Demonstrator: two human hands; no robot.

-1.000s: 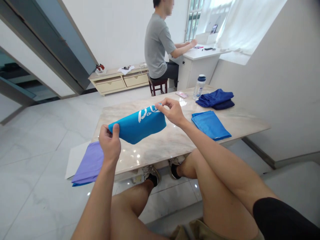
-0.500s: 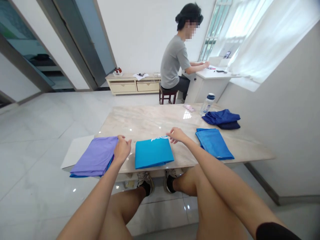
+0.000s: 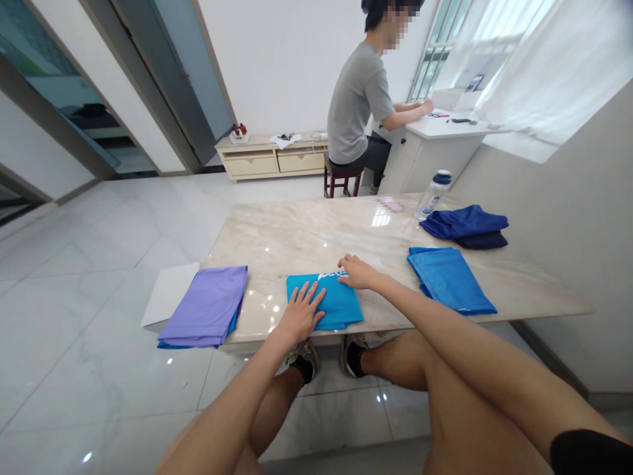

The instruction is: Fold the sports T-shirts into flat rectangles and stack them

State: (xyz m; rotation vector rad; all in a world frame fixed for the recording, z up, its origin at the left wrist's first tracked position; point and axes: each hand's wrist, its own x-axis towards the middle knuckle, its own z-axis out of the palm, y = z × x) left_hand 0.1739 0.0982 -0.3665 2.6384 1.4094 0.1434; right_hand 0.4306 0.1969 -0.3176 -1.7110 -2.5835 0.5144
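Observation:
A folded turquoise cloth (image 3: 346, 305) with white lettering along its far edge lies at the table's front edge. My left hand (image 3: 299, 315) rests on it with fingers spread flat. At its far right corner is my right hand (image 3: 359, 272), fingers loosely bent and apart, over the lettering; whether its fingertips touch the cloth is hard to tell. Left of these lies a folded purple cloth (image 3: 210, 303) on top of a blue one. A folded blue cloth (image 3: 452, 280) lies to the right of my right hand.
The marble-topped table (image 3: 277, 231) also holds a water bottle (image 3: 434, 194) and a crumpled dark blue cloth (image 3: 465, 224) at the far right. A white box (image 3: 171, 290) stands by the left end. Beyond the table, a person (image 3: 359, 105) sits on a stool at a white desk (image 3: 445, 128).
My left hand has left the side of the purple pile and moved right, flat onto the turquoise cloth. My right hand has stayed near that cloth's far right corner. The view has shifted slightly.

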